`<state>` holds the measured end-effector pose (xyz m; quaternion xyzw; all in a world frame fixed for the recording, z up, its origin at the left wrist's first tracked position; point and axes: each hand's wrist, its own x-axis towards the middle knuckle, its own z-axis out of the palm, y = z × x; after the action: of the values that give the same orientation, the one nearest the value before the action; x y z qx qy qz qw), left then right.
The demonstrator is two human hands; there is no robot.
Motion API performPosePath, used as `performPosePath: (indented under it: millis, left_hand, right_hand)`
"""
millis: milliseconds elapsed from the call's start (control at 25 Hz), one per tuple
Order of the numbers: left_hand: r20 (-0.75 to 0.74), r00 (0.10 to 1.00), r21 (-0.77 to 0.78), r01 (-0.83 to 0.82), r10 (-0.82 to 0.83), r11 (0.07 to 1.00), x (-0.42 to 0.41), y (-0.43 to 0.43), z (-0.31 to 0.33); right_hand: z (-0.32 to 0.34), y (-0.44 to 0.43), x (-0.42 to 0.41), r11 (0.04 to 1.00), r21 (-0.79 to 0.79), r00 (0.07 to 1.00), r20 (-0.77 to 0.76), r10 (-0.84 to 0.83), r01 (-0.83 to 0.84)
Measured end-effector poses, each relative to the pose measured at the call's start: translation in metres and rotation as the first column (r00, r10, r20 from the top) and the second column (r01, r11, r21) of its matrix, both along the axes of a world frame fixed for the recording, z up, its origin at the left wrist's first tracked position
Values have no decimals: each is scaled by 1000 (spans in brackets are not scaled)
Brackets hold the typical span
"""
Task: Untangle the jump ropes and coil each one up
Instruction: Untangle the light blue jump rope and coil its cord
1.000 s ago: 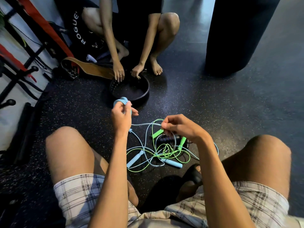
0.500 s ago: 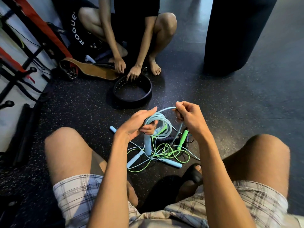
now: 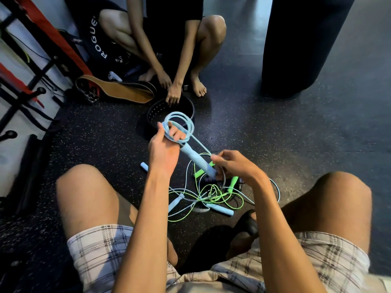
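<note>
Entry, blue rope [image 3: 179, 123]: I logged another loop held round my left hand [image 3: 164, 153], right hand [image 3: 239, 166] fingers pinching it lower; green rope [image 3: 233, 182] stayed tangled.

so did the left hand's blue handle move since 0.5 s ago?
Yes. The blue handle swung right; its free end now overlaps the left green handle on the floor.

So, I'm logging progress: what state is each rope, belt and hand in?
left hand, holds the blue coil
right hand, pinches the blue cord
blue coil, partly wound, lifted
green rope, tangled on the floor
black belt, rolled into a ring
tan belt, lying unrolled
</note>
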<state>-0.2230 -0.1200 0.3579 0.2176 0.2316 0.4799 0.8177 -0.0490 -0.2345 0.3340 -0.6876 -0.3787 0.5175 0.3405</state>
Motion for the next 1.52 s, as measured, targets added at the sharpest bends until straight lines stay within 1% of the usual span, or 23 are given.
performPosePath:
  millis: [80, 120, 200, 280, 320, 400, 520, 600, 680, 760, 840, 960, 1000, 1080, 1200, 1280, 1400, 1480, 1520]
  left_hand:
    - [-82, 977, 10, -195, 195, 981, -6, 10, -5]
    - [-152, 950, 29, -270, 271, 962, -10, 13, -10]
    - [-319, 868, 114, -364, 381, 924, -13, 13, -18]
    - [-462, 766, 225, -385, 446, 895, -11, 9, -23]
    - [-502, 731, 271, -376, 463, 886, -9, 7, -25]
    - [-548, 687, 339, -339, 477, 878, -5, 5, -26]
    - [-595, 651, 427, -240, 470, 872, 1, 1, -27]
    - [-652, 609, 486, -122, 452, 865, 6, -4, -28]
    - [-701, 589, 512, 23, 402, 859, 10, -9, -28]
    - [-745, 602, 480, 184, 288, 858, 12, -14, -23]
    - [-795, 597, 384, 356, 109, 852, 15, -18, -20]
    - [-855, 505, 237, 582, -118, 778, 18, -22, -18]
    - [-844, 502, 205, 627, -188, 751, 19, -23, -17]
    - [-776, 530, 139, 672, -341, 727, 19, -26, -12]
    - [-685, 561, 66, 682, -464, 728, 19, -30, -4]
    - [-568, 645, 63, 654, -511, 754, 21, -32, -2]
    - [-304, 778, 47, 589, -550, 807, 22, -29, -1]
    - [-150, 839, 11, 530, -523, 848, 20, -26, 0]
    - [-100, 866, -6, 491, -489, 871, 19, -25, 1]
  right_hand:
    - [-2, -7, 3, 990, -109, 994, 61, 91, -84]
    - [-3, -9, 4, 987, -129, 992, 65, 106, -97]
    - [-1, -10, 5, 989, -109, 994, 18, 106, -104]
    - [2, -8, 4, 991, -53, 992, -27, 124, -125]
    - [5, -8, 3, 989, -23, 989, -38, 145, -146]
    - [12, -8, 2, 981, 29, 980, -57, 191, -190]
    - [25, -9, 1, 954, 99, 953, -75, 292, -285]
    - [32, -8, -1, 933, 145, 932, -109, 347, -330]
    - [37, -6, -4, 928, 195, 922, -161, 351, -319]
    - [41, -5, -5, 931, 246, 920, -222, 325, -270]
    - [41, -3, -2, 943, 281, 924, -284, 258, -177]
    - [41, 1, 1, 952, 305, 957, -278, 80, 9]
    - [41, 2, 2, 946, 314, 964, -267, 12, 75]
    - [39, 3, 5, 923, 338, 967, -229, -110, 185]
    - [31, 4, 10, 897, 362, 966, -132, -221, 254]
    - [25, 5, 7, 886, 355, 954, -125, -271, 298]
    - [13, 9, 3, 890, 311, 942, -137, -305, 333]
    - [5, 11, 4, 907, 261, 941, -164, -295, 330]
    - [2, 12, 4, 920, 232, 944, -174, -281, 316]
